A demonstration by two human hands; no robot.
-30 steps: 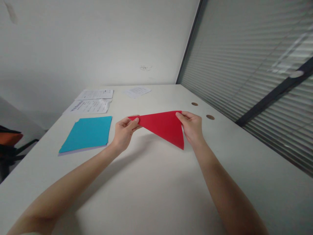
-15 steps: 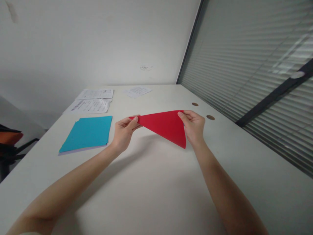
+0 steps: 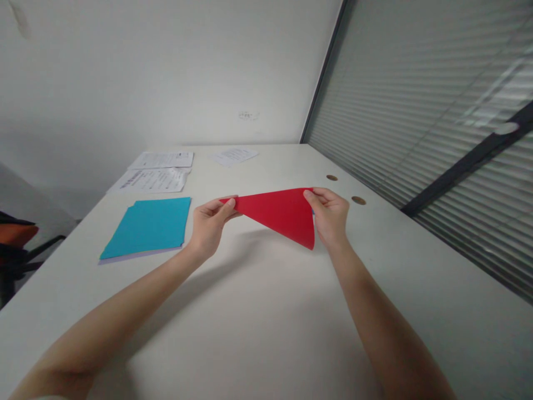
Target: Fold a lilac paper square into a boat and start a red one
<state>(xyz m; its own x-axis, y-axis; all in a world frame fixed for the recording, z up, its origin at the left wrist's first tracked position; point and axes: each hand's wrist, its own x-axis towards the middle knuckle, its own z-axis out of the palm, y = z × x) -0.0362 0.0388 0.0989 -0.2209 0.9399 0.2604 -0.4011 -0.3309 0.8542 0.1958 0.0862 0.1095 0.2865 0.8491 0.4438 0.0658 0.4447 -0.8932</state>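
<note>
A red sheet of paper (image 3: 285, 214), folded into a triangle, is stretched between my two hands above the white table (image 3: 258, 322). Its narrow left tip is pinched between thumb and fingers of my left hand (image 3: 211, 222). At the upper right corner, my right hand (image 3: 331, 214) pinches it with the thumb on the near side. The lower right corner hangs free and points down, close to my right wrist. A small bit of something blue shows just behind the paper's right edge, too small to make out.
Left of my left hand lies a stack of blue paper (image 3: 152, 225) with a pale purple sheet under it. Printed sheets (image 3: 154, 178) lie farther back, with another printed paper (image 3: 236, 155) near the wall. Two round holes (image 3: 358, 200) sit along the right side, beside window blinds (image 3: 425, 111).
The hanging lower corner of the red paper has shifted slightly up and to the left. Both hands keep their pinch and are almost still.
</note>
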